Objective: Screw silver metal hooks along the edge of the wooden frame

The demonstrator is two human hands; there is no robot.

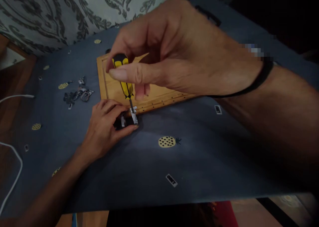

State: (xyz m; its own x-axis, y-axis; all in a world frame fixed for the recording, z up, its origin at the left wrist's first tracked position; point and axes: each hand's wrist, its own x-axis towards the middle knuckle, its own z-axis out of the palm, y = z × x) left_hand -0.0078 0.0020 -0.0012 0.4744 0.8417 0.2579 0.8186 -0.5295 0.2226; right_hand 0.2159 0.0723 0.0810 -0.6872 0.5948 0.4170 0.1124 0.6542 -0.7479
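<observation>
Between the thumb and fingers of my right hand [159, 54] is a screwdriver [127, 87] with a yellow and black handle. Its shaft points down, and the tip meets a small silver metal fitting [134, 116] at the near left edge of a wooden board [154, 101]. My left hand [106, 127] is closed around that fitting, thumb in front and fingers behind, at the board's corner. Something dark lies under the metal, partly hidden by the fingers. A row of small holes runs along the board's near edge. My right hand covers much of the board.
Several small metal parts [81, 93] lie in a loose pile left of the board. The table wears a dark blue cloth [139, 177] printed with pineapples. White cables [18, 157] run along the left side. A patterned curtain [62, 18] hangs behind.
</observation>
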